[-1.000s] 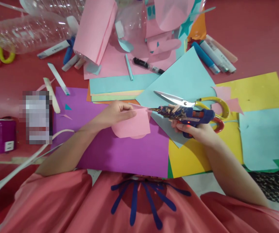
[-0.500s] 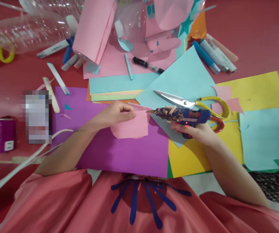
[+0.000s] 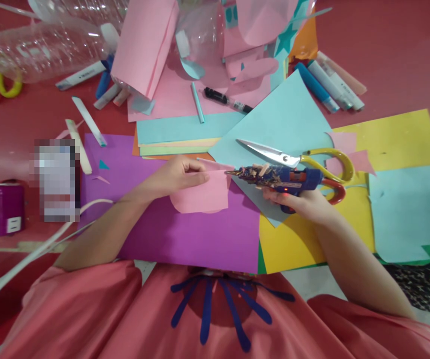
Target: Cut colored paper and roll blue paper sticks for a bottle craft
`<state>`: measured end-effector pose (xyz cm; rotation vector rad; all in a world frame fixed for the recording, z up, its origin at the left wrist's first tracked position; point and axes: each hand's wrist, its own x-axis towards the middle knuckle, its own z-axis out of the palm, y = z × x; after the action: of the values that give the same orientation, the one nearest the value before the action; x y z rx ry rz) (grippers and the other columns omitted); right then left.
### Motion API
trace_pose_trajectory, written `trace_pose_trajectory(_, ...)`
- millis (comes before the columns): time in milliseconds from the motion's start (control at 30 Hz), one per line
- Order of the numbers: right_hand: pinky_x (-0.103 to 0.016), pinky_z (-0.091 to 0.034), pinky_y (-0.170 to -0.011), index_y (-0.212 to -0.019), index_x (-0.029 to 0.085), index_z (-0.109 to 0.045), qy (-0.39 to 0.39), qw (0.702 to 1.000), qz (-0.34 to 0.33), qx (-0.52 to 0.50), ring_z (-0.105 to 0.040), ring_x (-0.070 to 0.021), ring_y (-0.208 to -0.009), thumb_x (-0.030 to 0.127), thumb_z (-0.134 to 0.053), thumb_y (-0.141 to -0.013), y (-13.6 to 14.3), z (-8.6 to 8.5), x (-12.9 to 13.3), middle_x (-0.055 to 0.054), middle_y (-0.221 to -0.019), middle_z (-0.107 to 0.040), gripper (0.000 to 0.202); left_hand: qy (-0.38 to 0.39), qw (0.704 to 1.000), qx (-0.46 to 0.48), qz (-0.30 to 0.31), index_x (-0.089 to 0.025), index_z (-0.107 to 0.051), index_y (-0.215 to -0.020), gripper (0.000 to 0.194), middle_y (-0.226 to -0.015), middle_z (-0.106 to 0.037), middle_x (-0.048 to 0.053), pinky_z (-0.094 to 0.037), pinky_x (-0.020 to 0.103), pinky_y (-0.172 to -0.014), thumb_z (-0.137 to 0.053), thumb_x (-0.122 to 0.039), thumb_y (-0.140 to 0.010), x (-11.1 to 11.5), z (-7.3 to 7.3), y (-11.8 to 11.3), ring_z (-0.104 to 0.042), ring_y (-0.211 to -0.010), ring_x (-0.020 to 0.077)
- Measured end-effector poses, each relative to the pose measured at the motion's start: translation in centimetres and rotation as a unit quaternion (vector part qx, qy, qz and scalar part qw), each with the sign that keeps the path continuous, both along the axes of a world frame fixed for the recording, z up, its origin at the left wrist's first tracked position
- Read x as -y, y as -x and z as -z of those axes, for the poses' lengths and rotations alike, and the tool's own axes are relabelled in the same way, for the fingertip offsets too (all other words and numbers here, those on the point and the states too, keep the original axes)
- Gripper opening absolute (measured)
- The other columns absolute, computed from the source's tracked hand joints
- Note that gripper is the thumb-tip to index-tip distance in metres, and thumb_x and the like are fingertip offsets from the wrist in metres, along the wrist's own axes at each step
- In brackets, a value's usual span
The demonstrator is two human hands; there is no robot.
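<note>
My left hand [image 3: 183, 175] pinches a piece of folded pink paper [image 3: 203, 194] between thumb and fingers, above a purple sheet [image 3: 192, 239]. In my right hand [image 3: 308, 203] is a blue glue gun [image 3: 286, 177], its front crusted with dried bits and a small red light glowing on its side. The nozzle points left and meets the paper's upper right edge, or hovers just over it; I cannot tell which. Scissors [image 3: 293, 158] with yellow and red handles lie on a light blue sheet [image 3: 275, 114], right behind the glue gun, which partly hides them.
Clear plastic bottles [image 3: 58, 47] and a pink-wrapped bottle [image 3: 145, 47] lie at the back. Markers [image 3: 330, 85] rest at back right, a black pen [image 3: 226, 98] in the middle. At left are a blurred-out phone [image 3: 58, 179], a purple power socket [image 3: 1, 209] and a white cable [image 3: 39, 254].
The glue gun has shifted very slightly to the left along the paper's edge. My left hand and the pink paper stay practically where they were.
</note>
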<state>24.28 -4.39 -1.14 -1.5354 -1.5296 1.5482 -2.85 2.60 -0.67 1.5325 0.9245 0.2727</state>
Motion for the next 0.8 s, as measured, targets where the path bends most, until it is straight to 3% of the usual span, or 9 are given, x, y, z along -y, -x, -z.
trace_pose_trajectory(800, -0.029, -0.045, -0.052, -0.066, 0.021, -0.063, 0.013, 1.0, 0.01, -0.012, -0.052, -0.0151, -0.057, 0.046, -0.069, -0.069, -0.11, -0.03, 0.04, -0.002, -0.063, -0.06, 0.026, 0.023, 0.999, 0.008, -0.043, -0.015, -0.053, -0.055, 0.036, -0.056, -0.046, -0.004, -0.027, 0.021, -0.048, -0.062, -0.044, -0.075, 0.17, 0.13, 0.08, -0.04, -0.051, 0.0067)
